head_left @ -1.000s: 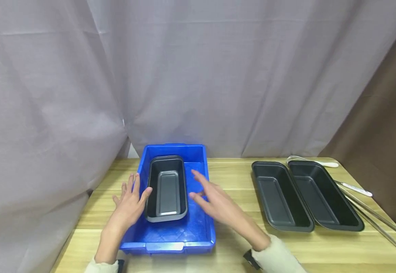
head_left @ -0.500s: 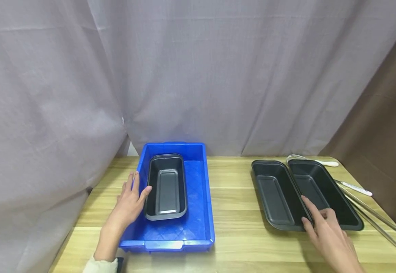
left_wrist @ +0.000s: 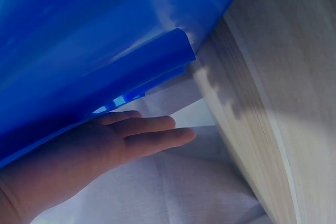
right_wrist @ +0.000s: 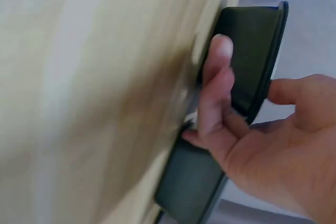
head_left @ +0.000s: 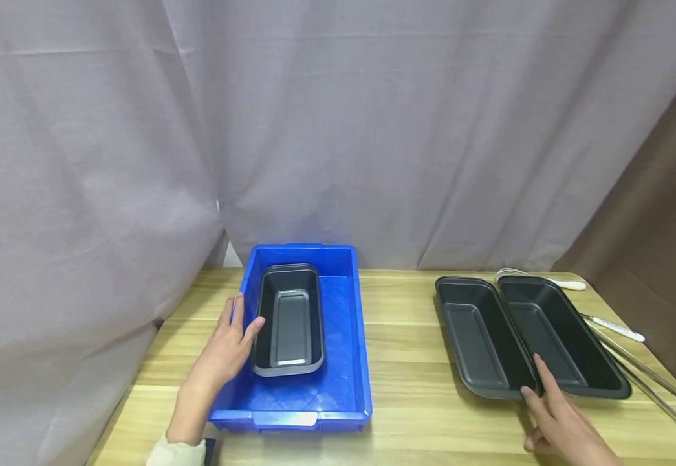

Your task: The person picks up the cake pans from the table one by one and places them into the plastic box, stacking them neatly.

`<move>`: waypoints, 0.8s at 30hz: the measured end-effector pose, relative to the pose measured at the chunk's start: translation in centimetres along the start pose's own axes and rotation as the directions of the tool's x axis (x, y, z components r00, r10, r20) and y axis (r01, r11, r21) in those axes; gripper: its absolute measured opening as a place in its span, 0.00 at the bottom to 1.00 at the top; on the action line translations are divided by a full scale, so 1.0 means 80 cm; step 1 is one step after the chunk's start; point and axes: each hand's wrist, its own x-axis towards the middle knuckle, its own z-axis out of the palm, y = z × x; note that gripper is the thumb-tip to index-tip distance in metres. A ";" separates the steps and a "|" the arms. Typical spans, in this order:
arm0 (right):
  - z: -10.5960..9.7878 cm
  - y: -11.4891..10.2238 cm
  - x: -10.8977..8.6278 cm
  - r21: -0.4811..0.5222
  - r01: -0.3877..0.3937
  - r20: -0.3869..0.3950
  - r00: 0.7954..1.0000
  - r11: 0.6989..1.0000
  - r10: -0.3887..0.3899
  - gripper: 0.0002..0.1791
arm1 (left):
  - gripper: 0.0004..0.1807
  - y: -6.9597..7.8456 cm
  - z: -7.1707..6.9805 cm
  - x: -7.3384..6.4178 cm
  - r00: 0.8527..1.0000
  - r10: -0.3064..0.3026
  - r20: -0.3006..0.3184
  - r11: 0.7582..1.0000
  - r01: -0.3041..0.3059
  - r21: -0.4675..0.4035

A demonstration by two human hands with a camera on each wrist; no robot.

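Note:
A dark loaf pan [head_left: 291,323] lies inside the blue plastic bin [head_left: 367,404]. My left hand [head_left: 221,349] rests at the bin's left rim, fingers straight along the outer wall and thumb reaching over toward the pan; the left wrist view hides the thumb. To the right, two more loaf pans lie side by side on the table. At the near right corner of the left one of the pair [head_left: 477,343], my right hand [head_left: 565,421] holds on, thumb at the rim and fingers by the outer wall. The other loaf pan [head_left: 553,336] is close beside those fingers.
Behind the right pan lies a whisk with a white handle [head_left: 570,285]. A white-handled utensil [head_left: 614,327] and long metal rods [head_left: 658,382] lie along the table's right side. A grey curtain [head_left: 326,129] hangs behind the wooden table [head_left: 398,362].
My right hand has left the bin, crossed to the right, and taken the left pan's near corner. The left hand stays at the bin's rim. The view has shifted slightly.

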 end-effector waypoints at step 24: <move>-0.001 0.033 0.049 0.687 0.277 0.197 0.819 0.672 -0.539 0.52 | 0.49 -0.031 0.019 0.012 0.996 0.051 -0.075 0.998 -0.053 -0.028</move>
